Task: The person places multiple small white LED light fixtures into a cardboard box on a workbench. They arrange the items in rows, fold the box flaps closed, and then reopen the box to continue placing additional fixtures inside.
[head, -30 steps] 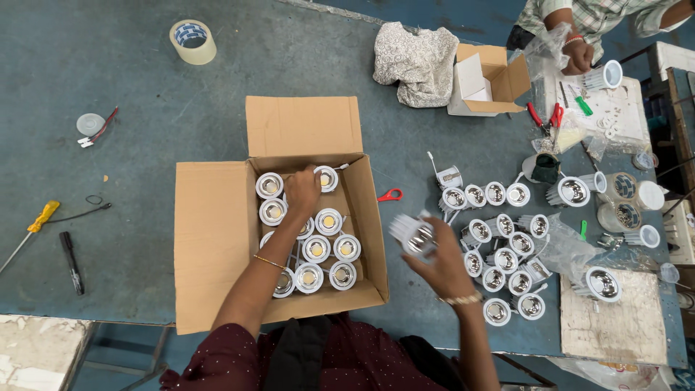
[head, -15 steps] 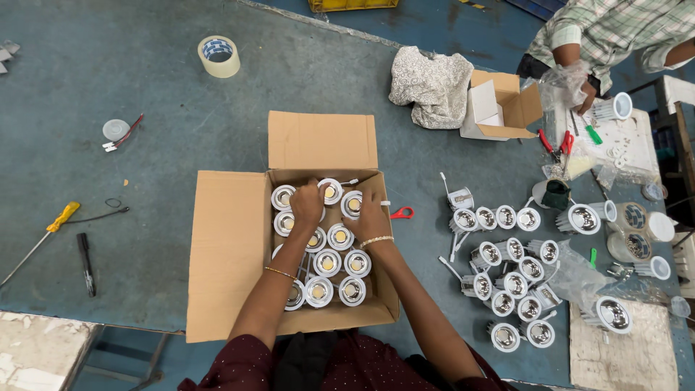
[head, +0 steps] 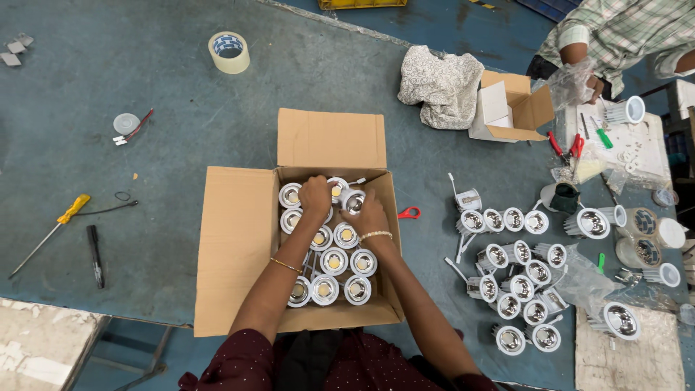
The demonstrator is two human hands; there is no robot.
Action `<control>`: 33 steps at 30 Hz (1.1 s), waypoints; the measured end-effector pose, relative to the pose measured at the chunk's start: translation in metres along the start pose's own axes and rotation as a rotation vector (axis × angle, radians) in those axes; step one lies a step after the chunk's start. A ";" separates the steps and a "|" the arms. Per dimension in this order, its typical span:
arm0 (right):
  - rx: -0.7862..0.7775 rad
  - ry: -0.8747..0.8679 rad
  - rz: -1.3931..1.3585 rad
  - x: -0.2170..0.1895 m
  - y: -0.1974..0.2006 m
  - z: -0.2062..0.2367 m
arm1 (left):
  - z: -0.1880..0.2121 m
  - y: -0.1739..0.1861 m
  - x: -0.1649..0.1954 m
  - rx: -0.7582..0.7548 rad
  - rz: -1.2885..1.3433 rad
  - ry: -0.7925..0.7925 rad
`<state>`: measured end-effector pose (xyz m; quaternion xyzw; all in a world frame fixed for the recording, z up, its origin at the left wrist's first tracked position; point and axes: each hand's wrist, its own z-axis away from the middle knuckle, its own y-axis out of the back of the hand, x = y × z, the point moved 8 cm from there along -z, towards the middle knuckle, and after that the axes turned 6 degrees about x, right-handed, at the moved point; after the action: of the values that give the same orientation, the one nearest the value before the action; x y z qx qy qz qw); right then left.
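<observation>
Nearest the camera, two forearms in dark maroon sleeves reach forward into an open cardboard box (head: 232, 253) that sits on the blue-grey counter (head: 166, 145). The box holds rows of round white downlights (head: 334, 261), faces up, packed side by side. At the far end of the box the left hand (head: 316, 197) rests curled over the lights in the top row, and whether its fingers grip one cannot be told. Just beside it, the right hand (head: 369, 211) has its fingers closed around a single downlight (head: 353, 201), tilted above the top row.

To the right of the box, loose downlights (head: 517, 279) lie clustered on the counter, and a red-handled tool (head: 409, 213) lies near the box wall. To the left lie a yellow screwdriver (head: 54, 228) and a black pen (head: 95, 253). Farther off sit a tape roll (head: 229, 51), a crumpled cloth (head: 440, 85) and a small open carton (head: 510, 108), where another person's hand (head: 579, 81) works.
</observation>
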<state>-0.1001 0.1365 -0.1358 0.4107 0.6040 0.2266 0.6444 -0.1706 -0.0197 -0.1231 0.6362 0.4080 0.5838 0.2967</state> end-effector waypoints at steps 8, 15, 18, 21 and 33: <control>-0.030 -0.176 0.164 -0.006 0.014 -0.007 | 0.001 0.003 0.001 0.018 0.003 -0.013; -0.251 -0.119 0.071 0.003 -0.015 -0.009 | 0.000 0.003 0.001 -0.001 0.000 -0.002; -0.253 -0.142 0.114 0.006 -0.020 -0.011 | 0.000 0.000 -0.001 -0.017 0.002 0.016; -0.332 -0.078 0.032 0.004 -0.024 -0.010 | 0.001 -0.003 -0.002 -0.022 0.011 0.004; 0.111 -0.174 -0.136 0.001 0.020 0.007 | 0.036 0.020 -0.023 0.036 0.405 0.048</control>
<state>-0.0889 0.1465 -0.1210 0.4220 0.5838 0.1122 0.6845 -0.1313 -0.0459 -0.1229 0.6964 0.2892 0.6390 0.1521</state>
